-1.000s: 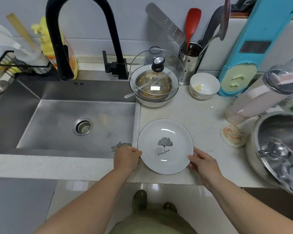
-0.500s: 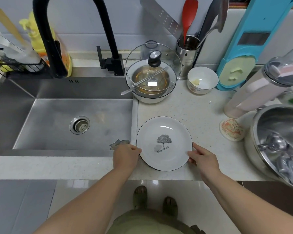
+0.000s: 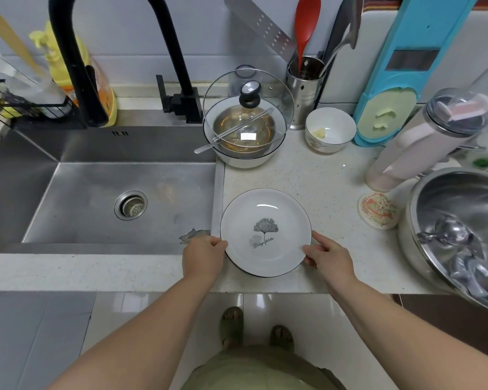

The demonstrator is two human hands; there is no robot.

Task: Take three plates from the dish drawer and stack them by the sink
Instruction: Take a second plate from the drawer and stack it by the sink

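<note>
A white plate (image 3: 265,220) with a thin dark rim and a ginkgo-leaf print lies on the speckled countertop (image 3: 321,187), right beside the steel sink (image 3: 96,192). My left hand (image 3: 202,256) grips the plate's left edge with curled fingers. My right hand (image 3: 326,256) holds the right edge, thumb on the rim. I cannot tell whether more plates lie under the top one. The dish drawer is out of view.
Behind the plate stands a white bowl with a glass bowl and lid (image 3: 245,128). A small white bowl (image 3: 330,130), utensil holder (image 3: 304,85), blue slicer (image 3: 400,80) and tall container (image 3: 423,142) line the back. A large steel bowl (image 3: 459,235) sits right; a black faucet (image 3: 79,57) arches over the sink.
The plate and both hands have barely shifted relative to the counter; the view has moved slightly closer and lower. Both hands stay on the plate's edges.
</note>
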